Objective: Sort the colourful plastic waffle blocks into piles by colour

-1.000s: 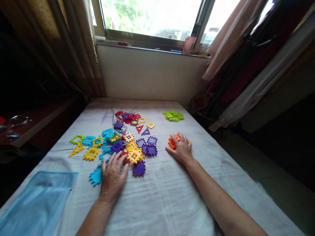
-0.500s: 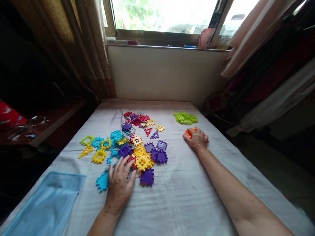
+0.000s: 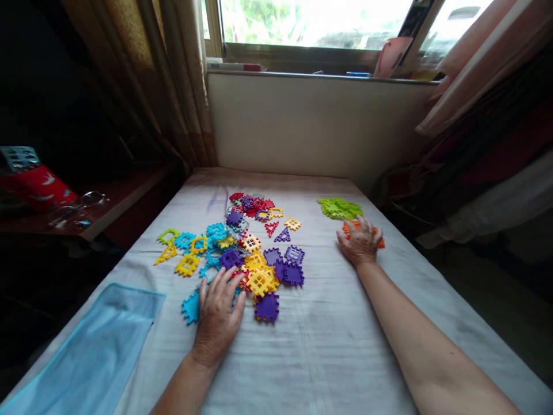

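My left hand (image 3: 221, 311) lies with fingers spread over the near edge of a heap of plastic interlocking tiles. A blue tile (image 3: 190, 306) pokes out from beneath it, and red bits show at its fingertips. Just right of it are yellow window tiles (image 3: 261, 282) and a purple square tile (image 3: 266, 308). My right hand (image 3: 361, 243) rests palm down, fingers apart, on a small group of orange tiles (image 3: 348, 228), partly hiding them. Beyond that hand sits a pile of lime green tiles (image 3: 339, 208).
Red, grey and purple tiles (image 3: 253, 204) lie at the heap's far end. A blue cloth pouch (image 3: 108, 340) is at the left on the sheeted bed (image 3: 319, 351). Glasses (image 3: 91, 199) and a red container (image 3: 41, 187) stand on a side table. A window wall closes the far side.
The view has shifted, so everything sits further right. My right hand's fingers have lifted and spread over the orange tiles. My left hand stays on the heap.
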A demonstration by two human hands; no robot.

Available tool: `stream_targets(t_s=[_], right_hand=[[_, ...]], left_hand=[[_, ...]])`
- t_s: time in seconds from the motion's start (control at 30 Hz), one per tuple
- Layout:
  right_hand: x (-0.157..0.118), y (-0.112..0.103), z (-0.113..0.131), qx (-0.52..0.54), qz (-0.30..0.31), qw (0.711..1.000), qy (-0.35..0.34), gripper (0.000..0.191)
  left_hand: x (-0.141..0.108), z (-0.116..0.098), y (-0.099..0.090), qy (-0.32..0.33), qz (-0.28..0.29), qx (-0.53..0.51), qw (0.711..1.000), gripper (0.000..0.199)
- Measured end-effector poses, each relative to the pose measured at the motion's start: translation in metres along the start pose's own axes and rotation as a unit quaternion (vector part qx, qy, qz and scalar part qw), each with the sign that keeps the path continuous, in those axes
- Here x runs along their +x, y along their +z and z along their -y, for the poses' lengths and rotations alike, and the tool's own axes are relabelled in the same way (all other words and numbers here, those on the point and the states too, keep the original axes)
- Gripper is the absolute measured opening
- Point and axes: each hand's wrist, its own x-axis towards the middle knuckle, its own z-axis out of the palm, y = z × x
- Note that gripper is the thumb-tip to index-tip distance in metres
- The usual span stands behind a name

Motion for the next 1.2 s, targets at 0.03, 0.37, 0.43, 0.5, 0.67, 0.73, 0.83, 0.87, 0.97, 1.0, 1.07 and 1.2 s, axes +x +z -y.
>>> stream_targets(t_s=[0.03,0.37,0.43,0.5,0.67,0.73,0.83,0.87,0.97,1.0,1.07,1.2], right_hand=[[-0.007,-0.004,0.005,0.009,-0.002,1.000,-0.023,0.045],[-0.072,-0.039,0.071,0.127,0.018,0.982,-0.140,0.036],[-0.077,-0.040,0.080,0.145,0.017,0.981,-0.127,0.036],[-0.080,-0.040,0.084,0.161,0.018,0.981,-0.106,0.035],[-0.081,-0.037,0.083,0.194,0.019,0.979,-0.057,0.034],[-0.081,-0.036,0.081,0.209,0.025,0.976,-0.051,0.034],[-0.079,-0.036,0.081,0.227,0.036,0.972,-0.047,0.034],[-0.079,-0.035,0.081,0.231,0.039,0.971,-0.044,0.034],[-0.079,-0.035,0.081,0.243,0.041,0.969,-0.036,0.034],[-0.079,-0.035,0.081,0.245,0.041,0.968,-0.036,0.034],[-0.079,-0.034,0.081,0.244,0.044,0.968,-0.038,0.035],[-0.079,-0.033,0.080,0.239,0.050,0.969,-0.040,0.034]], left_hand=[[0.001,0.004,-0.003,-0.009,-0.006,0.001,1.000,0.034],[0.009,0.013,0.007,-0.118,0.056,0.070,0.989,0.061],[0.018,-0.001,0.016,-0.114,0.086,0.059,0.988,0.061],[0.030,-0.014,0.024,-0.111,0.104,0.041,0.988,0.059],[0.059,-0.016,0.025,-0.078,0.083,-0.001,0.994,0.050],[0.070,-0.002,0.019,-0.070,0.057,0.008,0.996,0.048],[0.088,0.024,0.010,-0.113,0.050,0.065,0.990,0.051],[0.093,0.032,0.009,-0.140,0.060,0.090,0.984,0.054],[0.104,0.044,0.012,-0.225,0.111,0.135,0.959,0.064],[0.106,0.043,0.014,-0.237,0.126,0.137,0.953,0.066],[0.105,0.035,0.021,-0.227,0.142,0.129,0.955,0.068],[0.097,0.010,0.030,-0.172,0.146,0.092,0.970,0.065]])
